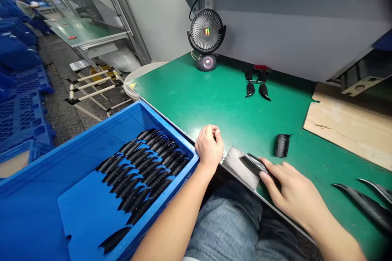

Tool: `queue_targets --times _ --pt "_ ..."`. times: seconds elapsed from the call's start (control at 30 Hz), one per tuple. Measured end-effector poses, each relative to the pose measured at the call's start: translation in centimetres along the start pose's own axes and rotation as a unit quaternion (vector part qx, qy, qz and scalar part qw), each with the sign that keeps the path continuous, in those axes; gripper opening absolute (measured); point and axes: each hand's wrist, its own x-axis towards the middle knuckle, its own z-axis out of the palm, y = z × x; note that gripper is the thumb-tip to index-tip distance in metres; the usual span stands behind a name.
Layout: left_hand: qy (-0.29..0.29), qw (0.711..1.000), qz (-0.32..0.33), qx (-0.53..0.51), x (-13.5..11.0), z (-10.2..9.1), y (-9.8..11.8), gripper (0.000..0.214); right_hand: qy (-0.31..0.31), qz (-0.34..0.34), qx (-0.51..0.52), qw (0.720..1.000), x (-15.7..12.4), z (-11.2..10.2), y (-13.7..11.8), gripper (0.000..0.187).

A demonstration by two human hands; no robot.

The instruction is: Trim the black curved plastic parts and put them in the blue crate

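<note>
My left hand (210, 145) is curled into a loose fist at the near edge of the green bench (196, 98), beside the corner of a blue crate (39, 179); I see nothing in it. My right hand (289, 189) rests on the bench edge with its fingers laid over a dark glossy curved part (254, 163) that sits on a grey sheet (239, 163). The crate holds a row of several black curved parts (143, 163) slotted in blue foam (88, 212). A small black roll (282, 145) stands just beyond my right hand.
A desk fan (206, 34) stands at the back of the bench. Two black clips (257, 85) lie near the wall. Cardboard (346, 122) covers the right side, and long dark curved parts (364, 204) lie at the right edge. Blue crates (18, 89) are stacked on the floor at left.
</note>
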Motion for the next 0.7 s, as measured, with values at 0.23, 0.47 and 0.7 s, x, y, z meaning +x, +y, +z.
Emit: queue_targets --times 0.23,0.47,0.7 --pt "-0.004 1.000 0.000 0.011 -0.2 0.0 0.0 0.007 0.039 -0.020 -0.027 0.999 -1.5 -0.5 -0.9 0.046" --pt "-0.010 1.000 0.004 0.019 0.0 0.1 0.3 0.006 0.017 -0.034 -0.043 0.998 -0.6 -1.1 -1.2 0.039" --pt "-0.049 0.996 0.024 0.065 0.4 -0.5 0.2 0.010 0.012 -0.009 -0.030 0.999 0.4 -0.8 -2.3 0.039"
